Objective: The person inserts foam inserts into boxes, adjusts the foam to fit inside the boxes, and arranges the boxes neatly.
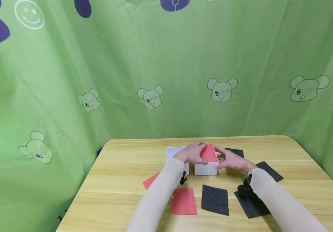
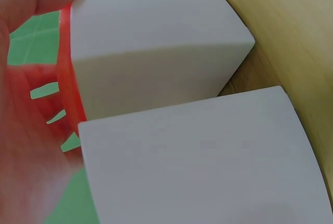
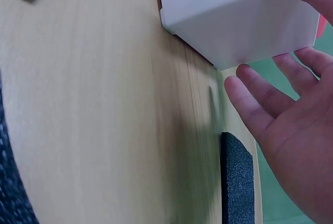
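Note:
A white box stands on the table with a red felt square on its top. My left hand reaches over the box's left edge. In the left wrist view its thumb touches the front face near the rim, and its fingers stretch along the red square, tips hidden. At the right side, my right hand holds the box, thumb on the front face and fingers towards the back corner. In the right wrist view its lower fingers are nearly straight. A second white box stands beside the first one, partly behind the left hand.
On the wooden table lie a red square and another red piece under the left forearm. Black squares lie in front, a black piece at right, another behind the right hand. A green curtain hangs behind.

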`<state>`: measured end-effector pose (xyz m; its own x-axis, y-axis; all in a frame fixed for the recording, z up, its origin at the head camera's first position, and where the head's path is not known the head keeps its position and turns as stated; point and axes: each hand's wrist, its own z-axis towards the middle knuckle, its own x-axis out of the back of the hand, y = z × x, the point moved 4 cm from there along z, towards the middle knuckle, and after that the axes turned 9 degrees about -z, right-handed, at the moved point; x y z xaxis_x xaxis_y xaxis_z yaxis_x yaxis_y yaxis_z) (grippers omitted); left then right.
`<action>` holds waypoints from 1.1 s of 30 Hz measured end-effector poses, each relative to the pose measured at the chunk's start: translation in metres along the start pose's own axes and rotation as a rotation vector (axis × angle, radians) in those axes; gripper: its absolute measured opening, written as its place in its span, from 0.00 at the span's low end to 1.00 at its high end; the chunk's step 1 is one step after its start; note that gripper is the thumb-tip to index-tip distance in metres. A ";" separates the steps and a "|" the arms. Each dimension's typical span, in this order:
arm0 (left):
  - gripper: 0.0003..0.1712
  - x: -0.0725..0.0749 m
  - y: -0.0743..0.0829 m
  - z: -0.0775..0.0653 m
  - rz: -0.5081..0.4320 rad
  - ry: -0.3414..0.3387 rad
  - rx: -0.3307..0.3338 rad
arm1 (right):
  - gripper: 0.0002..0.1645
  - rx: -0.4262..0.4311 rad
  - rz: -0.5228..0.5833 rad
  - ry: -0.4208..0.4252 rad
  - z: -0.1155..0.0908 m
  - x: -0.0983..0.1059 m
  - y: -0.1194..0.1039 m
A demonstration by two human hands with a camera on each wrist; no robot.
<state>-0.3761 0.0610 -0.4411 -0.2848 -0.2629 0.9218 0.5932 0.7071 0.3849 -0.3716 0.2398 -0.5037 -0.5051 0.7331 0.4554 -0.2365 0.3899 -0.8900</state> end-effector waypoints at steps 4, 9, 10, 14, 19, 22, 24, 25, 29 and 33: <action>0.47 -0.001 0.001 -0.001 -0.017 -0.013 0.009 | 0.62 -0.005 -0.008 0.005 0.000 0.000 0.000; 0.46 -0.001 0.002 -0.002 -0.029 -0.029 0.016 | 0.60 -0.006 -0.012 0.012 0.000 0.001 0.000; 0.46 -0.001 0.002 -0.002 -0.031 -0.035 0.016 | 0.60 -0.007 -0.009 0.012 0.000 0.001 0.000; 0.45 -0.003 0.000 -0.003 -0.026 -0.050 0.005 | 0.61 -0.010 -0.014 0.002 -0.001 0.000 -0.001; 0.44 -0.004 -0.001 -0.002 -0.011 -0.048 -0.017 | 0.62 -0.016 -0.015 -0.001 -0.002 0.000 -0.001; 0.43 -0.003 -0.001 -0.002 -0.002 -0.056 -0.022 | 0.62 -0.019 -0.015 0.000 -0.001 0.000 0.000; 0.43 -0.002 -0.001 -0.003 0.014 -0.072 -0.027 | 0.62 -0.013 -0.019 -0.001 -0.001 0.001 0.000; 0.43 -0.002 -0.001 -0.004 0.023 -0.080 -0.031 | 0.62 -0.010 -0.020 -0.004 -0.001 0.000 0.000; 0.42 -0.003 -0.001 -0.004 0.066 -0.107 -0.043 | 0.61 0.001 -0.021 -0.010 -0.001 0.001 0.001; 0.40 -0.003 -0.001 -0.004 0.073 -0.118 -0.041 | 0.61 -0.008 -0.027 -0.007 0.000 0.001 0.002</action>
<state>-0.3724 0.0583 -0.4445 -0.3249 -0.1309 0.9366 0.6454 0.6932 0.3208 -0.3729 0.2415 -0.5050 -0.5046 0.7183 0.4789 -0.2433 0.4139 -0.8772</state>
